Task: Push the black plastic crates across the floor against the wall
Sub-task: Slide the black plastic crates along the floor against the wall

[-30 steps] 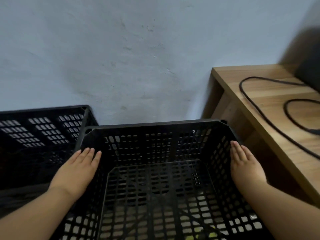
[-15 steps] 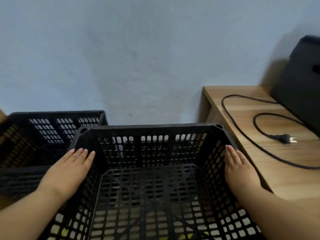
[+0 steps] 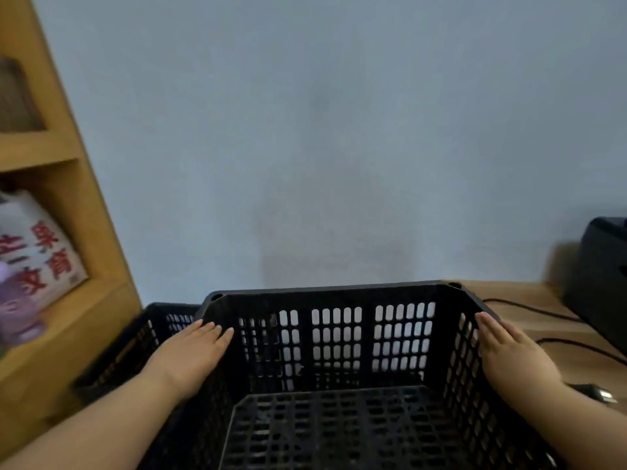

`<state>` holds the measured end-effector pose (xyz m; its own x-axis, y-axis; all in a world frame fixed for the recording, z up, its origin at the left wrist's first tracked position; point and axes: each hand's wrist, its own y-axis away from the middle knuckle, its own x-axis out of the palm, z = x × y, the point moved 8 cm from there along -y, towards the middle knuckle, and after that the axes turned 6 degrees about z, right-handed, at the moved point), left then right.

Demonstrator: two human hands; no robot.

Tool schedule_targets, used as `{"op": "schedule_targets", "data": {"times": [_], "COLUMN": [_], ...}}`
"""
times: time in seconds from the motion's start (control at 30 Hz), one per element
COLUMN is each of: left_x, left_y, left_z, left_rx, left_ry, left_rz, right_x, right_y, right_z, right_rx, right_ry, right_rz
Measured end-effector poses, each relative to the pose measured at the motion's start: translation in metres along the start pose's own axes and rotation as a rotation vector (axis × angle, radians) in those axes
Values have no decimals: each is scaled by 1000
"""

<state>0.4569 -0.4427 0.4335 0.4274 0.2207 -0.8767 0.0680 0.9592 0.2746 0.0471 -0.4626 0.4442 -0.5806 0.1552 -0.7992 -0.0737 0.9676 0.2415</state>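
A black slotted plastic crate (image 3: 336, 337) fills the lower middle of the head view, its far side close to the pale blue wall (image 3: 305, 147). My left hand (image 3: 190, 357) lies flat on the crate's left rim, fingers together and pointing forward. My right hand (image 3: 512, 354) lies flat on the right rim the same way. A second black crate (image 3: 146, 334) stands to the left, partly hidden behind my left hand and the first crate. Neither hand curls around the rim.
A wooden shelf unit (image 3: 68, 232) rises at the left, holding a white bag with red print (image 3: 37, 256). A low wooden bench (image 3: 543, 320) stands right of the crate with a black cable (image 3: 529, 313), a plug (image 3: 597, 393) and a black box (image 3: 600, 283).
The view has tilted up and swung left, bringing the shelf unit into sight. Both hands stay flat on the crate's rims. The crate sits lower in the picture.
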Motion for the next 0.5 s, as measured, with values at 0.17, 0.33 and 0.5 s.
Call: {"op": "schedule_targets", "data": {"times": [0.17,0.33,0.5], "left_x": [-29,-29,-10], "left_y": [-3,-31,-67], "left_z": [57,136,233], "left_rx": [-20,-43,-30], "left_ry": [36,25,9], "left_rz": [-90,-136,-142], "right_x": [-59,-112,-173], "right_y": [-25,-57,-116], "right_z": [9,47,104], "right_rx": [-80,-54,-5], "right_ry": [-18,1,-25], "right_rz": [-359,-205,-170]}}
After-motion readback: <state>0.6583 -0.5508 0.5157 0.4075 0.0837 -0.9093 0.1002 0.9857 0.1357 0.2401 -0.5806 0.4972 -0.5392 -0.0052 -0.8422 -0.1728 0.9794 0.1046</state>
